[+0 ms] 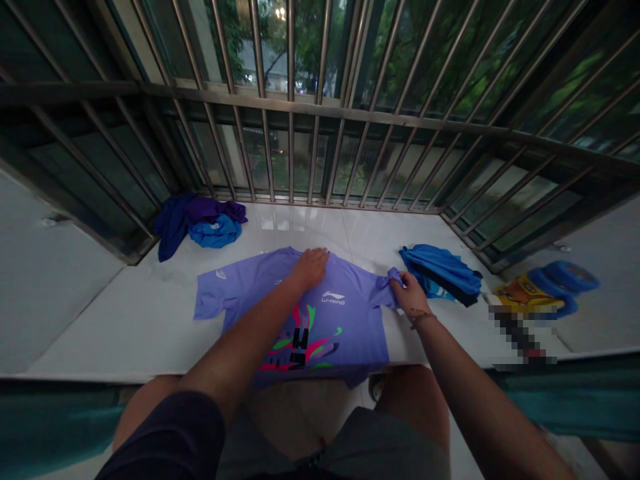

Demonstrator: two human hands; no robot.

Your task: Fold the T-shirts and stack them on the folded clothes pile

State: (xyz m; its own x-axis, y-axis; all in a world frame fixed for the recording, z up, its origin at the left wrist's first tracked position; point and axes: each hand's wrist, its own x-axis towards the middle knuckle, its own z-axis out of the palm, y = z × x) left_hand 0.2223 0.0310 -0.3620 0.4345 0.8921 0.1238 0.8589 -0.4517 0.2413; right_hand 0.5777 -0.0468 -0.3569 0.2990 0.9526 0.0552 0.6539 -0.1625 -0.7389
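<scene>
A lavender sports T-shirt [250,283] with a white logo and a colourful print lies spread face up on a white ledge [125,320]. Its hem hangs over the front edge. My left hand [310,265] lies flat on the collar, fingers stretched out, pressing the cloth down. My right hand [409,293] pinches the end of the shirt's right sleeve, fingers closed on the fabric. A thin bracelet sits on that wrist.
A crumpled pile of dark blue, purple and light blue clothes [200,223] lies at the back left. A folded blue garment [440,273] sits right of the shirt. A yellow item with blue rolls [545,290] rests at the far right. Metal window bars [300,113] close off the back.
</scene>
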